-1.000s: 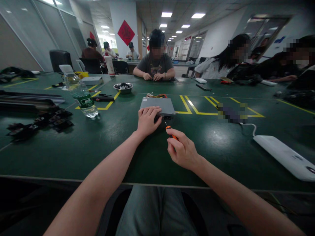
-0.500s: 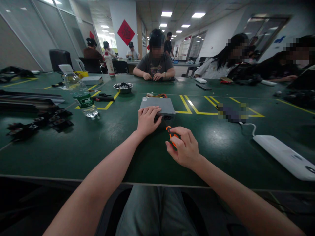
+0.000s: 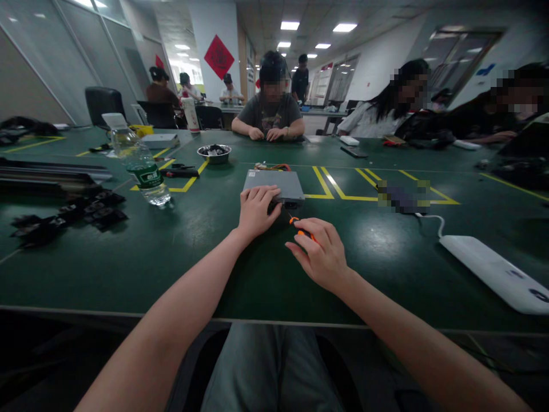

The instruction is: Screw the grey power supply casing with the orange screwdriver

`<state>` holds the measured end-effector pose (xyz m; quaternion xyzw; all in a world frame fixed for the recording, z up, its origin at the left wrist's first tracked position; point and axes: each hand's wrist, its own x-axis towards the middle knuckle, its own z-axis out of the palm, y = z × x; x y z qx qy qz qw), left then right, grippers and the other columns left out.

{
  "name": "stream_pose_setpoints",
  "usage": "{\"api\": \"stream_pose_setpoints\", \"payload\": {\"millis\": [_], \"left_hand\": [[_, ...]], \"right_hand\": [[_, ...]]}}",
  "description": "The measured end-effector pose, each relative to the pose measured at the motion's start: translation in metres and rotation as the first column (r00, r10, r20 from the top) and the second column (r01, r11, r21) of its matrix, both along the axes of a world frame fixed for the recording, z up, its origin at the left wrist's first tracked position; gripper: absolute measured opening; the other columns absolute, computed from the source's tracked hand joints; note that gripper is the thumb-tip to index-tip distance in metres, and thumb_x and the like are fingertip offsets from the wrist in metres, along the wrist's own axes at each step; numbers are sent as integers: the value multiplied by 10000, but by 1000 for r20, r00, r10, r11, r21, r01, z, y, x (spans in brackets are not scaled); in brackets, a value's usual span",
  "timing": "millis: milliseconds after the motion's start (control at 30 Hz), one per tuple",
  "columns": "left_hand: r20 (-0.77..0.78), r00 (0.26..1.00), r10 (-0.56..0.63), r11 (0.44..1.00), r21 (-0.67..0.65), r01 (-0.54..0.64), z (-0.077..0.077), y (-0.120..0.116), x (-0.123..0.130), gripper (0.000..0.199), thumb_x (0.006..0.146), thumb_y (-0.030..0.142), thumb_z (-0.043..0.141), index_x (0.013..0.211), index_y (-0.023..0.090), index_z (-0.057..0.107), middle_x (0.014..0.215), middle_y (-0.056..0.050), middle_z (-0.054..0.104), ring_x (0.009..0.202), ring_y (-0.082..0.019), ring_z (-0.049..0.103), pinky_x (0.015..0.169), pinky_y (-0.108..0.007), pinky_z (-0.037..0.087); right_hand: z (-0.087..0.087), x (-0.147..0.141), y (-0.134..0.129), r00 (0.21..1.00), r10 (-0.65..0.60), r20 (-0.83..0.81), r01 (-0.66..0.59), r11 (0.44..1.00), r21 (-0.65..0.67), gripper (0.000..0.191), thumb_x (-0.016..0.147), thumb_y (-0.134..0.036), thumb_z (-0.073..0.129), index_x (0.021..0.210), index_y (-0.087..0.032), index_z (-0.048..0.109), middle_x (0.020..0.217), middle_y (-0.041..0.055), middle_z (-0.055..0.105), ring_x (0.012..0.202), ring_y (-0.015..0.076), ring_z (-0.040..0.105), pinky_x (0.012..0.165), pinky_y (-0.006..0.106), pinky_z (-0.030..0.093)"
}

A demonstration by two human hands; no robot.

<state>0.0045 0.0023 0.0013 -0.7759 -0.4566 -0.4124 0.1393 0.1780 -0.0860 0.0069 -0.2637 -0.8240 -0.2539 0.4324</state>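
Note:
A grey metal computer power supply (image 3: 281, 182) lies on the green table, its socket side towards me and coloured cables at its back. My left hand (image 3: 257, 207) grips its near left part, fingers over the top and thumb at the front face. Just in front of the socket side, my right hand (image 3: 319, 252) holds an orange and black screwdriver (image 3: 300, 231) between bent fingers, its thin shaft pointing at the power supply. Part of the handle is hidden by the fingers. Whether the tip touches the case, I cannot tell.
On the left stand a water bottle (image 3: 139, 163) and a pile of black parts (image 3: 64, 214). A metal bowl (image 3: 214, 153) with small items sits further back. To the right lies a white power bank (image 3: 493, 272) with a cable. A person (image 3: 272, 111) sits opposite.
The screwdriver in my right hand has changed its tilt, and its shaft now shows near the power supply. My right fingers have shifted on the handle; the left hand stays put.

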Motion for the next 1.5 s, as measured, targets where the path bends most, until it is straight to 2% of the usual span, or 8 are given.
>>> {"api": "stream_pose_setpoints", "payload": {"millis": [167,400,600,767,933,1067,1267,1500], "left_hand": [[1,1000,-1,1000,-9,1,0,0,0,264,855,305,538,1113,257,561,1212,-12,611,1125,-214,503,953,-401,276],[-3,1000,1,1000,-19,-2,0,0,0,271,857,308,533,1122,258,557,1221,-16,606,1128,-214,501,957,-402,277],[4,1000,-4,1000,-18,4,1,-1,0,275,856,304,533,1127,262,556,1222,-14,606,1129,-215,502,956,-406,277],[-3,1000,8,999,-37,-8,1,-1,0,274,858,308,523,1126,265,559,1230,-25,601,1135,-228,498,955,-415,279],[-4,1000,4,1000,-28,-4,1,-1,0,279,858,309,526,1132,259,552,1229,-17,600,1138,-216,495,960,-405,278],[-8,1000,6,1000,-24,-6,0,-1,0,276,862,313,520,1131,260,552,1225,-23,602,1138,-220,496,959,-408,279],[-7,1000,8,1000,-25,-8,1,-1,0,277,856,308,529,1128,262,554,1227,-22,601,1135,-223,500,952,-410,282],[-4,1000,5,999,-34,-5,1,-1,0,277,857,311,529,1129,269,554,1232,-20,599,1142,-223,496,954,-409,284]], "right_hand": [[0,-1,0,999,32,38,-33,999,17,285,783,-48,509,1016,-200,453,1066,105,564,1010,200,524,794,380,530],[1,0,-1,1000,11,19,-11,1000,12,234,786,-97,557,980,-193,466,1025,96,569,980,201,539,770,368,543],[-1,-1,0,998,55,-27,-55,998,18,315,770,-33,502,1040,-185,446,1157,130,490,1102,209,509,800,363,557],[0,-1,0,999,36,14,-36,999,-3,231,794,-80,511,974,-217,464,1074,86,534,1062,203,536,806,391,556],[-1,-1,-1,998,55,7,-55,999,-1,271,772,-54,505,1009,-174,450,1089,130,537,1083,209,543,798,350,560],[1,-2,-2,998,52,30,-52,999,6,202,789,-85,515,949,-198,465,1007,86,568,1027,201,561,804,372,557],[-1,-1,-2,998,66,-10,-66,998,-9,287,768,-65,500,1023,-187,450,1119,129,525,1074,209,536,772,348,566],[0,-2,-3,997,75,5,-75,997,0,294,755,-48,494,1014,-183,468,1053,110,539,1007,196,555,753,329,557]]}}
